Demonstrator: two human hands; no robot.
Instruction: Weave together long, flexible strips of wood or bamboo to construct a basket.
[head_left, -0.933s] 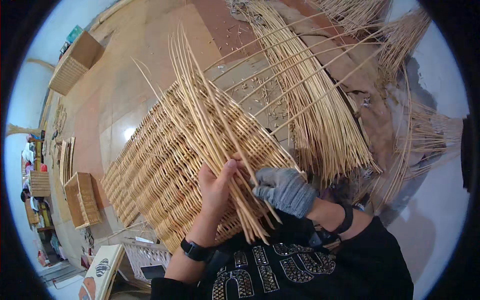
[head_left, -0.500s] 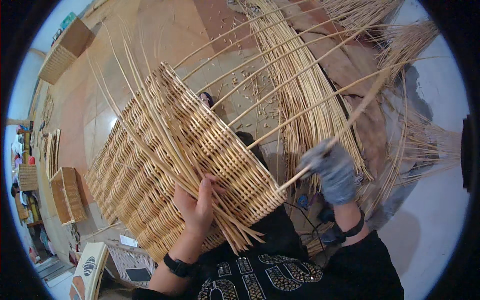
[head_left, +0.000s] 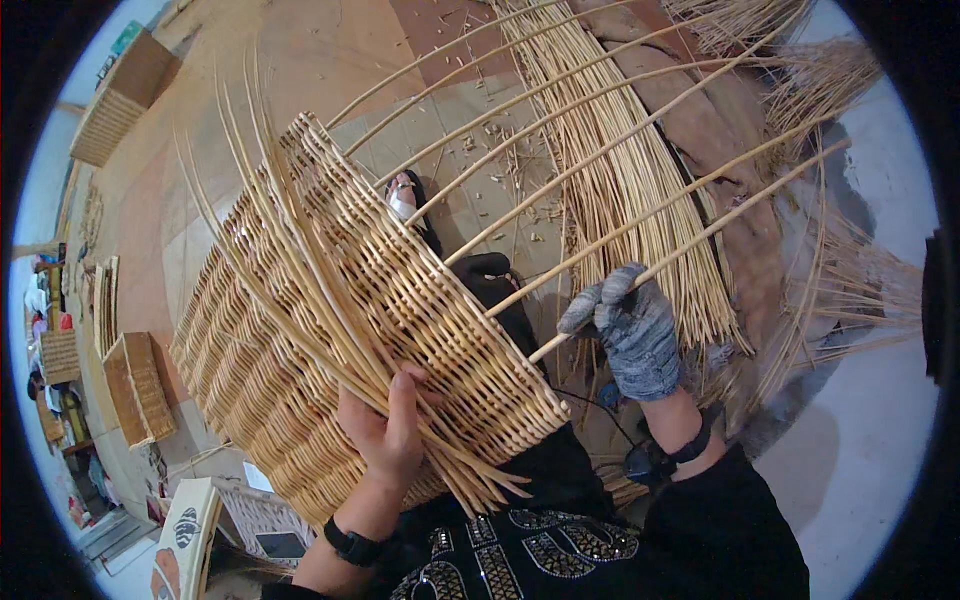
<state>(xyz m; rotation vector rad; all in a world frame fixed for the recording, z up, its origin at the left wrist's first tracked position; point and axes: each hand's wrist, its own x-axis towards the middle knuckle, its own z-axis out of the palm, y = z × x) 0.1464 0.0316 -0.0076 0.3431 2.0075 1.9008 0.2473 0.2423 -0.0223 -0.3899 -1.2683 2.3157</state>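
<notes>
A woven wicker panel (head_left: pixel 290 330) lies slanted across my lap, with several long bare wicker rods (head_left: pixel 590 165) sticking out of its right edge. My left hand (head_left: pixel 388 425), bare, is closed round a bundle of thin wicker strands (head_left: pixel 295 235) lying over the weave. The bundle's cut ends fan out below the hand, and its thin tips reach past the panel's far edge. In a grey knit glove, my right hand (head_left: pixel 632 328) grips the lowest protruding rod (head_left: pixel 745 208), close to the panel's right edge.
A long pile of peeled rods (head_left: pixel 625 190) lies on the floor beyond the right hand, with cut scraps around it. Rod bundles (head_left: pixel 850 290) stand at the right. Wicker baskets (head_left: pixel 138 390) sit at the left, and a painted box (head_left: pixel 185 525) is at lower left.
The right hand, blurred before, now shows sharply and sits slightly nearer the panel along the rod. The rod has swung lower and stopped blurring. The left hand still holds the strands.
</notes>
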